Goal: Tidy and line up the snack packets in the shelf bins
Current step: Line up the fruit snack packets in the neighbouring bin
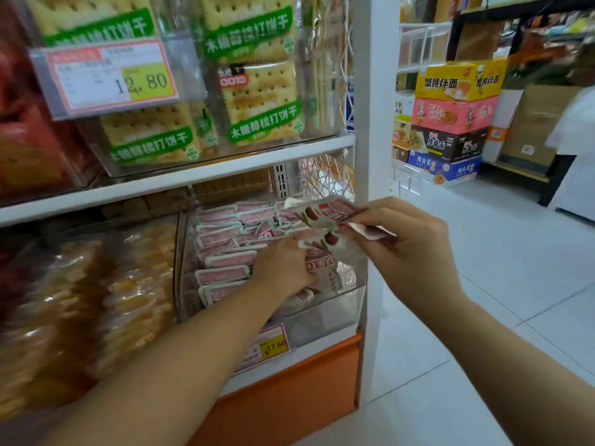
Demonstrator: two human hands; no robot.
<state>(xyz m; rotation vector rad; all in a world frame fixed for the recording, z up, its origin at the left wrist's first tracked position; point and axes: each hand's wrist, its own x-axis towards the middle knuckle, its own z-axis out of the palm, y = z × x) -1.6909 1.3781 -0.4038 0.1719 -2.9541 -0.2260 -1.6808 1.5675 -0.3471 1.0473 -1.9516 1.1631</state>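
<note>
A clear plastic bin (325, 312) on the lower shelf holds several small pink-and-white snack packets (222, 273), many lined up in rows on its left side. My left hand (283, 268) reaches into the bin and rests on loose packets near its front right, fingers curled over them. My right hand (409, 249) hovers above the bin's right edge and pinches a few white-and-red packets (325, 214) between thumb and fingers.
Above, a bin of green-labelled cracker packs (260, 101) carries a price tag (109, 78). Yellowish wrapped snacks (96, 294) fill the bin to the left. A white post (380, 101) ends the shelf; stacked noodle cartons (450, 120) stand on the tiled aisle to the right.
</note>
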